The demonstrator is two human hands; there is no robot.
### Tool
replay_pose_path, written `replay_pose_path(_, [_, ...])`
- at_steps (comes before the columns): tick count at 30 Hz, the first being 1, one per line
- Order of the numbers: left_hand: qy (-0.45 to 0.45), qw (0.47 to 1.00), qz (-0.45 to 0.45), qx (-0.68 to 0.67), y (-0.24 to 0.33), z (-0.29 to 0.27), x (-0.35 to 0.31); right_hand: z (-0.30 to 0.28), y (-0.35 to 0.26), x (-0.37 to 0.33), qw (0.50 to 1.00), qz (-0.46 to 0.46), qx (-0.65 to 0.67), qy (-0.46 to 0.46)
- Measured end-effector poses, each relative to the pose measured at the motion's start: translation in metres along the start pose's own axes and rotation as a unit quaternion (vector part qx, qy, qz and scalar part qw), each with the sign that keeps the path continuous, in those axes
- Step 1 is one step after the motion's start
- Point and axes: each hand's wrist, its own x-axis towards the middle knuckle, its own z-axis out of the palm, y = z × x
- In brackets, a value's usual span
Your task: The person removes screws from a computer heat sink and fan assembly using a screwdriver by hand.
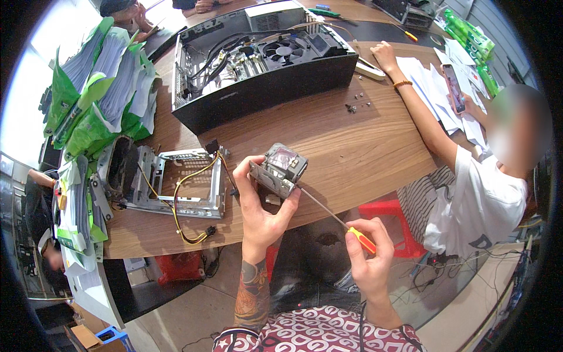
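Head view, my log: L hand (264, 220) pinching grey module (280, 166) over desk's (375, 141) near edge; R hand (372, 264) gripping screwdriver (362, 239), lower R, shaft running up-L, tip by module's lower-R corner; contact: can't tell.

The bare left hand (264, 226) is raised in front of the body, its thumb and index finger parted like a wide fork and closed in a pinching grip. Below it, the left forearm (253, 293), covered with a coloured tattoo, stands almost upright. The bare right hand (372, 252) is a little lower, with thumb and bent fingers gripping together. The plain right forearm (380, 308) leans slightly to the left.
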Motion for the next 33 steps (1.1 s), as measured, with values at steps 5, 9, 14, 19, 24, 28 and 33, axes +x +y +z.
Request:
replay_pose_path(5, [-0.001,1.0,0.003,0.009,0.002,0.001,0.001,0.0,0.0,0.002,1.0,-0.006,0.005,0.003])
replay_pose_path(9, [-0.001,1.0,-0.005,0.013,0.001,0.0,0.003,0.0,0.002,0.003,1.0,-0.012,0.01,0.002])
replay_pose_path(14, [-0.002,1.0,0.001,0.011,-0.002,-0.001,0.005,-0.001,0.0,0.005,1.0,-0.023,0.008,0.004])
replay_pose_path(19, [-0.006,1.0,0.009,0.011,-0.001,0.0,0.003,-0.003,-0.001,0.001,1.0,-0.019,0.015,0.005])
replay_pose_path(24, [0.001,1.0,-0.004,-0.016,0.0,0.002,0.001,-0.005,0.0,0.003,0.999,-0.033,-0.002,0.011])
replay_pose_path(28, [0.003,1.0,0.015,0.004,-0.004,0.004,-0.001,-0.007,0.011,-0.001,1.0,0.005,-0.001,0.014])
replay_pose_path(33, [0.01,1.0,-0.003,0.005,0.001,0.002,-0.004,-0.004,0.047,-0.001,0.99,0.09,0.039,0.106])
